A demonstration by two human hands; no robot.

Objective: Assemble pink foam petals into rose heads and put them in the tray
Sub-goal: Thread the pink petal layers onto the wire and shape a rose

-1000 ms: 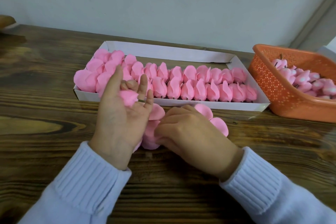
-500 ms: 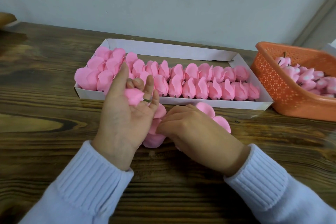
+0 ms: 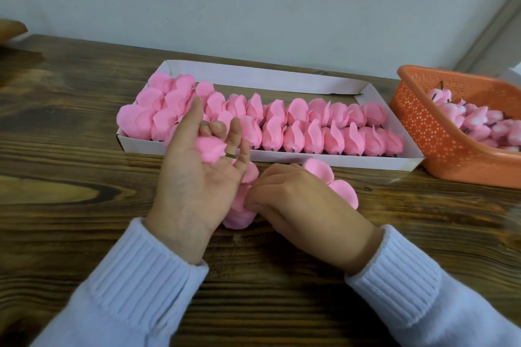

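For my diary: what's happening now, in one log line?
left hand holds rose bud | right hand pinches loose petals | tray partly filled

Left hand [image 3: 197, 180] is up, palm turned to the camera and tilted, forearm coming in from the lower left. Two of its fingers [image 3: 214, 128] curl down over a bud [image 3: 210, 149] lying at the base of the fingers, while the others stand straight. Right hand [image 3: 293, 194] is low, back upward, knuckles raised, fingertips tucked leftward and pinching a petal [image 3: 239, 217] right beside the left palm's heel. Both wrists sit in ribbed sleeves [image 3: 146, 276].
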